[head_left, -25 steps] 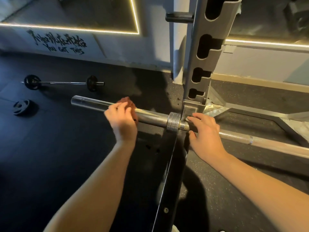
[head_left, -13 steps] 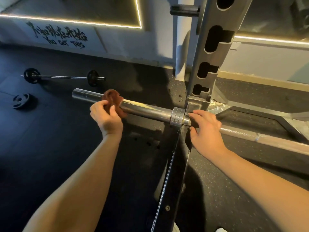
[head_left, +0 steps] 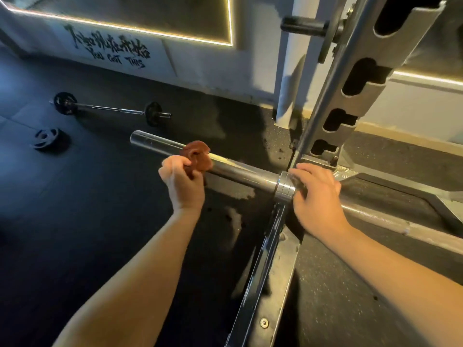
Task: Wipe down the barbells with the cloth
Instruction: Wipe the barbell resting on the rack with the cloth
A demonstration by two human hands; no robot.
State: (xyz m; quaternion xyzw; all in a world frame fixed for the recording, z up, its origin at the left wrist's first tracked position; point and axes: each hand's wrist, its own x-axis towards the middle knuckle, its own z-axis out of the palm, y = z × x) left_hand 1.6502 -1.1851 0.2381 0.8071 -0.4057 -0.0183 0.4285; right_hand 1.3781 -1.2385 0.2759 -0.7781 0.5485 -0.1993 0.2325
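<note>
Barbell (head_left: 238, 171) lies low across the rack upright (head_left: 350, 96), its smooth chrome sleeve projecting to the left over the floor (head_left: 75, 221). Left hand (head_left: 184, 184): fingers (head_left: 175, 162) curled round a bunched rust-brown cloth (head_left: 198, 156), pressing it on the sleeve about a third of the way in from the free end. Right hand (head_left: 318, 194): laid over the shaft just inside the collar (head_left: 284, 187), fingers fairly straight and resting on top, not visibly wrapped. Judgement: the bar is heavy and rigid, and the sleeve is probably slick and free to spin, so steady it at the shaft as here. The cloth is soft and light; wrapping it round the sleeve should reach the underside. A second barbell (head_left: 110, 110) and a loose weight plate (head_left: 46, 139) lie on the floor well apart.
</note>
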